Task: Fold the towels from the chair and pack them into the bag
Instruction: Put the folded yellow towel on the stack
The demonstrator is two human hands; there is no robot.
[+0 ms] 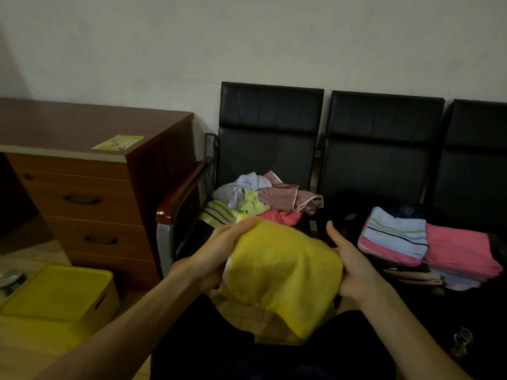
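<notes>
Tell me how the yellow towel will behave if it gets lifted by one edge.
Probably floppy: the yellow towel drapes, and its lower corner hangs limp below the left hand gripping it. Likely light for its bulk, being soft cloth. Its fuzzy pile should resist slipping.

The yellow towel (285, 270) is thick fuzzy terry, totally matt with a nubbly nap. The loose towels (255, 198) on the chair (270, 133) are soft cloth too, one a thinner-looking printed weave, and the folded towels (397, 234) are the same plush stuff with woven stripes. Chair padding is black and smooth with a dull sheen, leather or vinyl, hard to say in this light. The armrest (182, 192) is glossy varnished wood on a grey metal frame (164, 242). The table (68, 122) is reddish wood-look laminate, fairly matt, with a shiny paper sticker (118, 143). The yellow box (57, 294) is smooth plastic.
</notes>
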